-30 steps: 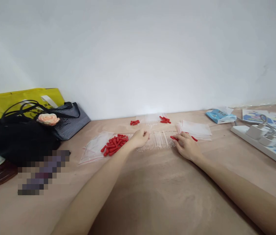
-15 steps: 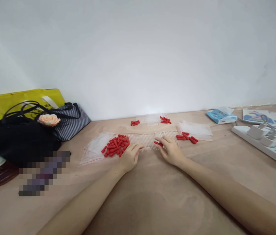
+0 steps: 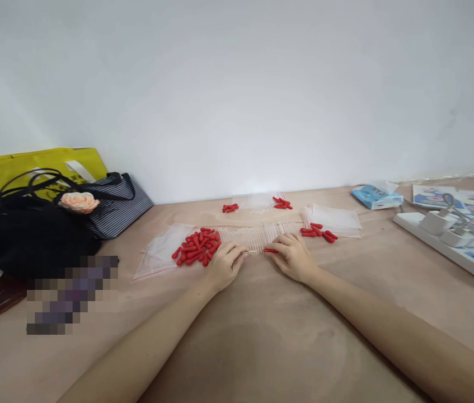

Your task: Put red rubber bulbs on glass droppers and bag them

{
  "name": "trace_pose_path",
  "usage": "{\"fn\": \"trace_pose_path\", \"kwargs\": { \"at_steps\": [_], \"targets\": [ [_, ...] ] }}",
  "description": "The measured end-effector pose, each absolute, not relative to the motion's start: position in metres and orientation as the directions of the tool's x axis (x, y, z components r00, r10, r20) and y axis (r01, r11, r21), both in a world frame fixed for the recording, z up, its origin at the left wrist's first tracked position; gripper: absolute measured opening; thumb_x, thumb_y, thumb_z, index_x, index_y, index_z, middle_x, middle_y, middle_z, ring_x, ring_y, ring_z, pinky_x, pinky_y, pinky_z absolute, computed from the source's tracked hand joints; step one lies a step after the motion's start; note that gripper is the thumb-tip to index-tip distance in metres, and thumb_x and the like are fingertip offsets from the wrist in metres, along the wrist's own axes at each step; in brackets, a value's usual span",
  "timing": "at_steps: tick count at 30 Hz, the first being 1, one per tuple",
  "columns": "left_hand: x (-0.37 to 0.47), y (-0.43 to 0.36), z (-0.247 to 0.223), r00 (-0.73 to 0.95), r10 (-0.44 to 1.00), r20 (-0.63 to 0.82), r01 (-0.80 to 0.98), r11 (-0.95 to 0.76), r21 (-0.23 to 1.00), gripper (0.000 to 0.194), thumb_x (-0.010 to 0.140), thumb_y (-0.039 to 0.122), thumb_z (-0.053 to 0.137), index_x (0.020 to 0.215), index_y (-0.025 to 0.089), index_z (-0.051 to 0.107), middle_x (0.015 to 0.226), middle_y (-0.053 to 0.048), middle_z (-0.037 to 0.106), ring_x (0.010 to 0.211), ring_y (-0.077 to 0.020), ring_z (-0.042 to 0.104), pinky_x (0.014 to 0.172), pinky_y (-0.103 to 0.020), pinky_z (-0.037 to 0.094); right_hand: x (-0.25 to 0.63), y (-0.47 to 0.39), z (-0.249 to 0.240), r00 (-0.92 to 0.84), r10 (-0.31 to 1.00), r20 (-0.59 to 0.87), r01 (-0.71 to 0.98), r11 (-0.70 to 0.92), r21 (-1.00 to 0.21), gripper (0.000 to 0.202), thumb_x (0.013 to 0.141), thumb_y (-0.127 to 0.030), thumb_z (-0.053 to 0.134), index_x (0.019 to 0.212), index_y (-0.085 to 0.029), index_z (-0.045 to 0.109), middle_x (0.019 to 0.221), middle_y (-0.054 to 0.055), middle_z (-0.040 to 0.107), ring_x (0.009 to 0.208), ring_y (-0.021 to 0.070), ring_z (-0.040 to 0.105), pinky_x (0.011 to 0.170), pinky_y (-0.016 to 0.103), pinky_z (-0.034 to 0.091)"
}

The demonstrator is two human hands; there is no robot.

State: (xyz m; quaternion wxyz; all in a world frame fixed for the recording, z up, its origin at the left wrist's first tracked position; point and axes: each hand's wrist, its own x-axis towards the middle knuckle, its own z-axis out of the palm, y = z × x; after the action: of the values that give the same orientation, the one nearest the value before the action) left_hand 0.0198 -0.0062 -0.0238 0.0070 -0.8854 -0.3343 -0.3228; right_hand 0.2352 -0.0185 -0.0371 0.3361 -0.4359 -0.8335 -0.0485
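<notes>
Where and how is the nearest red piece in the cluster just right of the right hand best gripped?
Probably around the middle of that red piece, thumb and fingertip pinching across its long sides, coming from above and the near side: it is elongated and lies on its side, with neighbouring red pieces beyond it.

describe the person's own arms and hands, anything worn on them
The left hand and right hand are both bare, without gloves. No sleeve shows on either forearm, and no watch or bracelet at either wrist. The fingers are too small in view to rule out a ring.
</notes>
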Motion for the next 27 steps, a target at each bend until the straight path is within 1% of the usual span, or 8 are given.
{"fn": "trace_pose_path", "kwargs": {
  "at_steps": [6, 15, 22, 27],
  "targets": [
    [0.0232, -0.0027, -0.0269, 0.581, 0.573, 0.578, 0.596, -0.783, 0.177, 0.015, 0.085, 0.019, 0.044, 0.093, 0.019, 0.057, 0.083, -0.003, 0.059, 0.079, -0.0144, 0.053, 0.076, -0.029, 0.039, 0.2351, -0.0183, -0.0356, -0.378, 0.709, 0.595, 0.769, 0.599, -0.224, 0.013, 0.079, -0.027, 0.052, 0.085, -0.02, 0.06, 0.078, 0.003, 0.061, 0.08, 0.0171, 0.05, 0.077, 0.033, 0.03],
    [0.0237, -0.0023, -0.0244, 0.59, 0.573, 0.569, 0.593, -0.785, 0.176, 0.014, 0.084, 0.02, 0.046, 0.091, 0.019, 0.058, 0.08, -0.002, 0.06, 0.077, -0.0141, 0.053, 0.073, -0.028, 0.037, 0.2341, -0.0182, -0.034, -0.409, 0.704, 0.581, 0.748, 0.623, -0.229, 0.015, 0.079, -0.031, 0.053, 0.087, -0.022, 0.062, 0.078, 0.003, 0.062, 0.081, 0.0178, 0.049, 0.078, 0.035, 0.028],
    [0.0242, -0.0033, -0.0227, 0.609, 0.542, 0.58, 0.593, -0.796, 0.122, 0.015, 0.085, 0.022, 0.045, 0.091, 0.019, 0.059, 0.08, -0.001, 0.062, 0.075, -0.0137, 0.054, 0.074, -0.03, 0.036, 0.2328, -0.019, -0.0311, -0.401, 0.707, 0.582, 0.723, 0.635, -0.273, 0.014, 0.079, -0.03, 0.053, 0.087, -0.023, 0.062, 0.079, 0.003, 0.062, 0.081, 0.0176, 0.049, 0.078, 0.035, 0.027],
    [0.024, -0.0037, -0.0225, 0.609, 0.54, 0.581, 0.588, -0.799, 0.126, 0.017, 0.085, 0.023, 0.044, 0.09, 0.02, 0.06, 0.082, -0.001, 0.064, 0.076, -0.0135, 0.055, 0.075, -0.03, 0.036, 0.2338, -0.0179, -0.0321, -0.419, 0.707, 0.569, 0.688, 0.656, -0.309, 0.014, 0.078, -0.029, 0.054, 0.088, -0.023, 0.062, 0.082, 0.002, 0.063, 0.081, 0.0168, 0.05, 0.077, 0.034, 0.028]
  ]
}}
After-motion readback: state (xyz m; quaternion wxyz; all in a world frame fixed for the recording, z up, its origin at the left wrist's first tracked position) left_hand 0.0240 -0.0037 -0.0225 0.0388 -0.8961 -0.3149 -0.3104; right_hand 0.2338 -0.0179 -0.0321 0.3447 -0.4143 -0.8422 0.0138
